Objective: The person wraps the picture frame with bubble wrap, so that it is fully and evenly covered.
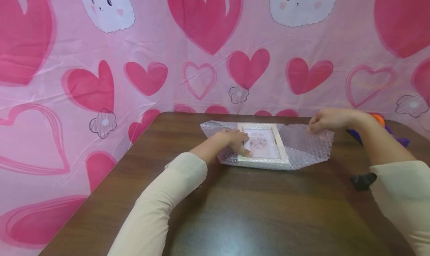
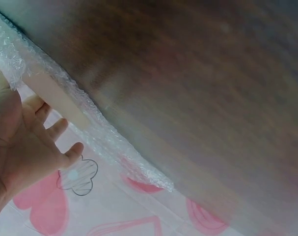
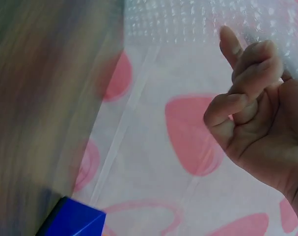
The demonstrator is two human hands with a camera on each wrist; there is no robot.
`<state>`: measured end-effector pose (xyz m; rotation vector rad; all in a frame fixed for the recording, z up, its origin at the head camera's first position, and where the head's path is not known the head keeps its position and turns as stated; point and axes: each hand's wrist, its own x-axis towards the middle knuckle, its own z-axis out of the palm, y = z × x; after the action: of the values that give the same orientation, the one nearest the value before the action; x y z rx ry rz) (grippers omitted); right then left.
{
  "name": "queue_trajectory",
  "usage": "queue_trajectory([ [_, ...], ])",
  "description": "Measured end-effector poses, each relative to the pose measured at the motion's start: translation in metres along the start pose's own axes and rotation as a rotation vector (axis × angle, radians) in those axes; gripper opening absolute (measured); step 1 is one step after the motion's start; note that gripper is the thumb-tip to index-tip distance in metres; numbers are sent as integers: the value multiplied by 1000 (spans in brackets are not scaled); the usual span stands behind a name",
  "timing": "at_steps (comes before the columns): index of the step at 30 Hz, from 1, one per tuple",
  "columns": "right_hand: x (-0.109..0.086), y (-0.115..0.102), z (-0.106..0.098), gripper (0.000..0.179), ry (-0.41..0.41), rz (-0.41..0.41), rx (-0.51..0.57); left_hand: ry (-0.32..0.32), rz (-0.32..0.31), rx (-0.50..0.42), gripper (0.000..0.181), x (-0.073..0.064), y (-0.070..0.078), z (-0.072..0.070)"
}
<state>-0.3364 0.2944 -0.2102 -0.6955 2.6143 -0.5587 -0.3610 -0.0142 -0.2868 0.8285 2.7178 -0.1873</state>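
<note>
A cream picture frame (image 1: 283, 154) with a pale printed picture (image 1: 260, 142) lies face up on a sheet of bubble wrap (image 1: 307, 146) near the table's far side. Across the frame's left side rests my left hand (image 1: 236, 141), fingers extended over its edge and the picture. In the left wrist view that hand (image 2: 28, 140) is spread beside the frame's side and the wrap (image 2: 119, 157). My right hand (image 1: 324, 120) pinches the far right part of the wrap, which is lifted on that side. Its fingers are curled in the right wrist view, next to the bubbled sheet (image 3: 173, 22).
A blue-purple container (image 1: 401, 141) with an orange item (image 1: 379, 119) stands at the back right, partly behind my right forearm. A black object (image 1: 363, 181) shows by the right sleeve. Behind the brown table (image 1: 255, 207) hangs a pink heart-patterned cloth (image 1: 198, 80).
</note>
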Motion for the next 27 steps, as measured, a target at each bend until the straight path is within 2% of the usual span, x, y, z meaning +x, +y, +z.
queue_trajectory([
  [7,14,-29,-3,21,47,-38,-134,13,0,14,78,-9,5,-3],
  [13,31,-49,2,21,40,-52,-96,16,-7,24,77,-10,6,-2],
  [19,49,-63,14,19,31,29,43,23,-2,31,78,-12,6,-2],
  [24,64,-71,29,28,-35,102,242,23,0,36,78,-10,5,-1],
  [27,72,-74,40,27,-76,120,336,24,-3,40,78,-9,5,-1],
])
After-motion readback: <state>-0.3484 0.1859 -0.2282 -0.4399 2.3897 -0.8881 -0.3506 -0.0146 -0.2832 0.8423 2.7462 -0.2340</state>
